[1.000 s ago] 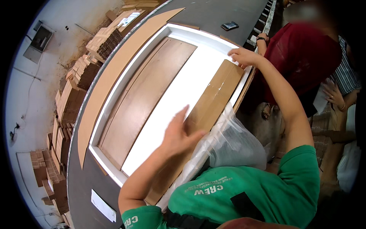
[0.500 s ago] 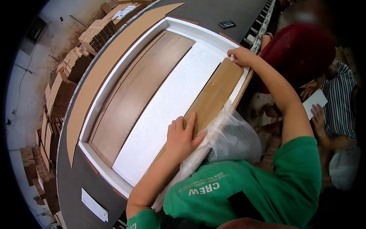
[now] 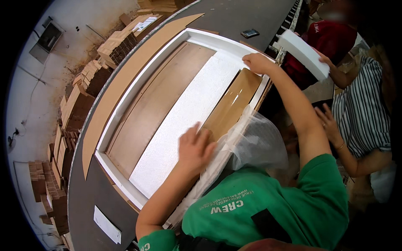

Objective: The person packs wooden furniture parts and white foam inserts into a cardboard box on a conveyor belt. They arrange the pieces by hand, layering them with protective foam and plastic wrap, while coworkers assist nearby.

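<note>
I see the brown strip (image 3: 232,102) already lying in the white frame (image 3: 224,44) between the left hand (image 3: 194,147), fingers loosely spread, and the right hand (image 3: 256,63), fingers curled, grip unclear, nothing covered yet.

This looks like a packing workshop: stacks of brown cardboard (image 3: 77,104) line a stained white wall (image 3: 33,100), a long dark-grey bench (image 3: 234,16) carries an open box lined with white foam (image 3: 209,38), and a co-worker in a striped shirt (image 3: 364,113) is nearby.
</note>
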